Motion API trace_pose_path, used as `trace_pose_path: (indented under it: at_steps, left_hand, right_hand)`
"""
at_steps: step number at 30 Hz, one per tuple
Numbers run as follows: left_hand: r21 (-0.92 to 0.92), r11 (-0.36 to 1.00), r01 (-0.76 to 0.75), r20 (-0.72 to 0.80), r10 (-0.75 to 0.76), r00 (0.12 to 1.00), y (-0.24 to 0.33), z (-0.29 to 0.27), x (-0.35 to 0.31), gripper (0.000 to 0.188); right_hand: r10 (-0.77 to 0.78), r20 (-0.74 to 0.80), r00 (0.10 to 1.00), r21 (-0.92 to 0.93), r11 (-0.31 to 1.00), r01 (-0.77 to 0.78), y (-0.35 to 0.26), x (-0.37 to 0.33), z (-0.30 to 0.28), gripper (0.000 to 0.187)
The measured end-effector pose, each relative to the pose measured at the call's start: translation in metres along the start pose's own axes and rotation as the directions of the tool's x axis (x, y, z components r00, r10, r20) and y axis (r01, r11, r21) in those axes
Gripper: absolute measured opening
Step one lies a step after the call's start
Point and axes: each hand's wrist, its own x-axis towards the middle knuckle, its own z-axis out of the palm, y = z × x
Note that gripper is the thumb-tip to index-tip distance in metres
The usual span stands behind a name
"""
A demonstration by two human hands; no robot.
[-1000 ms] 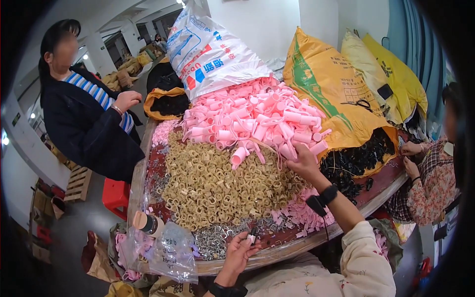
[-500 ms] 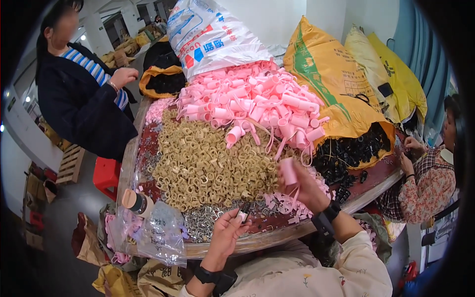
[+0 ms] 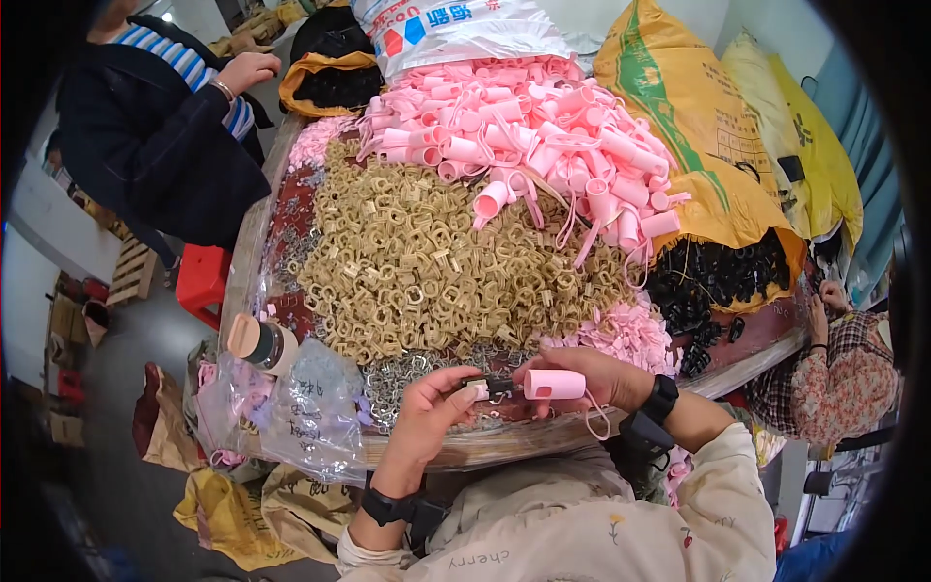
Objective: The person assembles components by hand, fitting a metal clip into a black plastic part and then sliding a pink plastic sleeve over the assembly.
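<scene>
Near the table's front edge, my right hand (image 3: 603,376) is closed on a pink plastic tube (image 3: 555,385) with a thin looped strap, held nearly level. My left hand (image 3: 433,407) pinches a small black plastic part (image 3: 493,385) with a pale piece at the fingertips. The black part meets the left end of the tube; whether any of it sits inside, I cannot tell. Just beyond my hands are loose metal rings (image 3: 412,373), a heap of tan plastic buckles (image 3: 417,262) and a pile of small pink pieces (image 3: 630,335).
Behind the buckles, more pink tubes (image 3: 514,126) spill from a white sack (image 3: 465,34). An orange sack (image 3: 698,126) of black parts (image 3: 727,272) lies right. A lidded cup (image 3: 262,344) and clear plastic bag (image 3: 315,412) sit left. One person stands left, another sits right.
My right hand has brought the pink tube down and left, end to end with the black part. My left hand has risen slightly in the picture. The view has shifted downward.
</scene>
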Motion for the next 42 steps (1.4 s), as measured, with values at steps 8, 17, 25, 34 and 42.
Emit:
trace_pose_path:
  at_steps: [8,17,25,34,42]
  left_hand:
    - [0.594,0.758,-0.27,0.178,0.203,0.963,-0.009,0.03,-0.011,0.026]
    - [0.287,0.958,-0.024,0.089,-0.002,0.996,-0.026,0.043,-0.009,0.024]
    - [0.081,0.994,-0.072,0.037,0.069,0.997,-0.024,0.049,-0.001,0.019]
    - [0.535,0.746,-0.398,0.139,0.386,0.912,-0.039,0.051,0.003,0.022]
    - [0.447,0.851,-0.277,0.139,0.239,0.961,-0.034,0.068,0.016,0.025]
  right_hand:
    - [0.033,0.019,0.999,0.107,0.994,-0.035,0.025,-0.002,0.002,0.054]
    - [-0.303,-0.331,0.894,0.039,0.942,0.334,0.034,0.002,0.002,0.061]
    - [-0.518,-0.107,0.849,0.014,0.853,0.522,0.038,-0.016,0.017,0.066]
    - [-0.405,-0.02,0.914,0.179,0.898,0.402,0.035,-0.038,0.024,0.071]
    - [-0.484,-0.086,0.871,0.247,0.837,0.489,0.048,-0.045,0.012,0.072]
